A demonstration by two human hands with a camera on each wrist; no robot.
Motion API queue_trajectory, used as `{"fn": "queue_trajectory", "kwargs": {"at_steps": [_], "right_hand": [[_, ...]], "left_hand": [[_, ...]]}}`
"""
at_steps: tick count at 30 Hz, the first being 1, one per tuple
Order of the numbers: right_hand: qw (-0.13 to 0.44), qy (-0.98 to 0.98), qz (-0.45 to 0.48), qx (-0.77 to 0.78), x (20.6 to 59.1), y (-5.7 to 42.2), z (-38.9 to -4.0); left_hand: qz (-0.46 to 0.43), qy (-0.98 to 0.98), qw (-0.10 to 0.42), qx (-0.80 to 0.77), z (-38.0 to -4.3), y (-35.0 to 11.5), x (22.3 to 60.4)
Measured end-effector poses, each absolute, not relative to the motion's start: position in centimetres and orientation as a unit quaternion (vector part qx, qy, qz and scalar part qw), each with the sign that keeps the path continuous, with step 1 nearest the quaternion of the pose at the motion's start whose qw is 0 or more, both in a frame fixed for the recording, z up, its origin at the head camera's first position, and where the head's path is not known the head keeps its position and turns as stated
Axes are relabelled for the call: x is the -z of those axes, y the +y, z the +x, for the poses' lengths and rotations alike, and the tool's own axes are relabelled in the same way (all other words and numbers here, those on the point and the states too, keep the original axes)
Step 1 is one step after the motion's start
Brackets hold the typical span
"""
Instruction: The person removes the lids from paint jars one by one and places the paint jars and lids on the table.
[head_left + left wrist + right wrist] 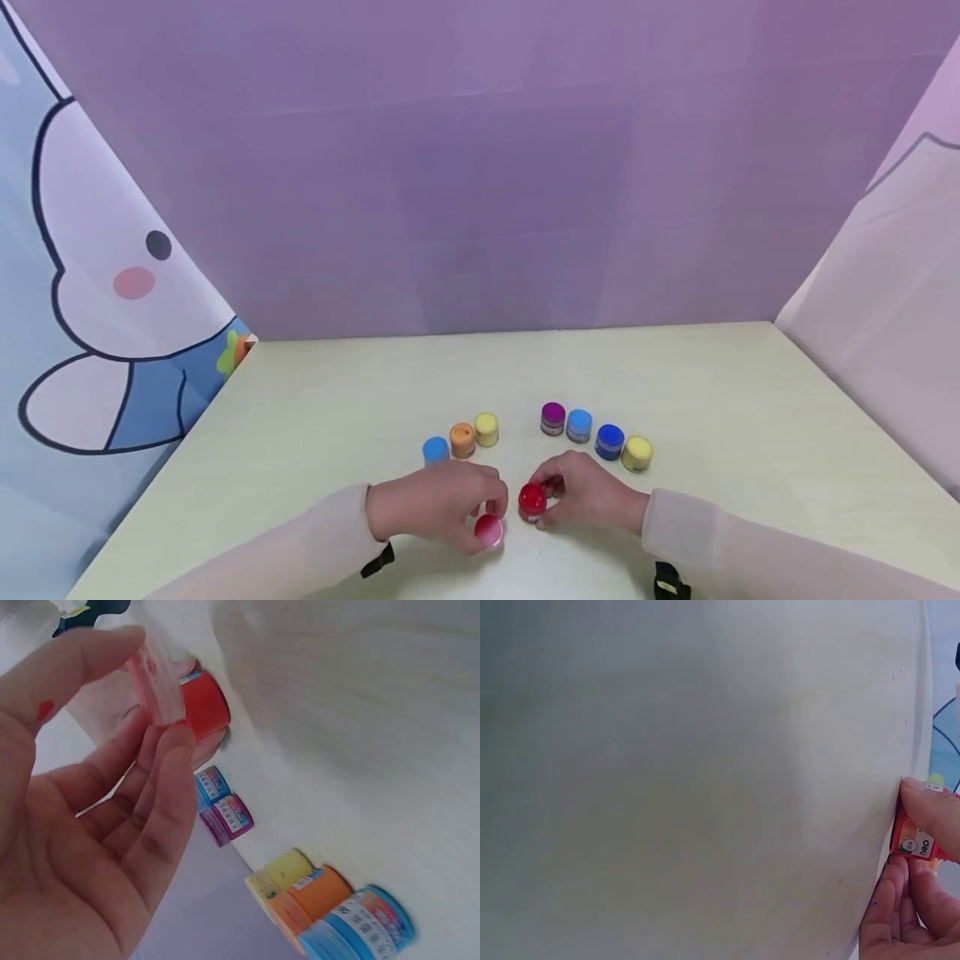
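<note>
Biggest thing here is the purple backdrop (pixel 480 167), its top cut off by the frame. Then the pale worktop (pixel 337 392), near edge out of shot. Cartoon panel (pixel 112 250) on the left, pale panel (pixel 900 292) on the right, both cropped.

Two light sleeves (pixel 322 533) run off the bottom corners. The left hand (pixel 446 504) is pinching a reddish lid (pixel 489 531) between thumb and fingertips; the right hand (pixel 588 492) has thumb and fingers curled round a red jar (pixel 532 502).

That red jar's near the middle front, just beside the lid, and looks upright, but I can't tell if its base sits flat on the worktop. The right wrist cam only catches a labelled bit of it, rest is behind the thumb or past the edge.

Behind the left hand: light blue jar (pixel 436 449) (lower part covered in the head view), orange jar (pixel 462 440), yellow jar (pixel 486 429). Beyond the right: purple (pixel 553 418), light blue (pixel 579 425), dark blue (pixel 610 442) and yellow (pixel 637 453) ones. Labels are too blurry to read.

Lid's smallest, tilted, partly behind fingers.
</note>
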State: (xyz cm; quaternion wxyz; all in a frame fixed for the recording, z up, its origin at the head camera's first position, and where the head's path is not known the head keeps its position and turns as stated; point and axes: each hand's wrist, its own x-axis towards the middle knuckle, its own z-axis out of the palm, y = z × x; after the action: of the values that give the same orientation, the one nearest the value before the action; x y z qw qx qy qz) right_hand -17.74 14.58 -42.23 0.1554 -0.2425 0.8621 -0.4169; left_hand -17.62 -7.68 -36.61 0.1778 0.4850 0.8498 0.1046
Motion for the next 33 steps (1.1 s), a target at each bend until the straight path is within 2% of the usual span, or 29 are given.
{"fn": "queue_trajectory", "kwargs": {"at_steps": [20,30,33], "right_hand": [[0.152,0.867,-0.243,0.407,42.2,14.5,-17.6],[0.157,0.861,-0.254,0.413,42.1,14.6,-17.6],[0.154,0.86,-0.257,0.413,42.0,14.7,-17.7]], "left_hand": [[0.571,0.774,0.271,-0.05,-16.6,-8.8,38.2],[0.545,0.785,0.283,-0.077,-17.2,-8.8,37.9],[0.532,0.799,0.268,-0.083,-17.5,-8.7,37.4]]}}
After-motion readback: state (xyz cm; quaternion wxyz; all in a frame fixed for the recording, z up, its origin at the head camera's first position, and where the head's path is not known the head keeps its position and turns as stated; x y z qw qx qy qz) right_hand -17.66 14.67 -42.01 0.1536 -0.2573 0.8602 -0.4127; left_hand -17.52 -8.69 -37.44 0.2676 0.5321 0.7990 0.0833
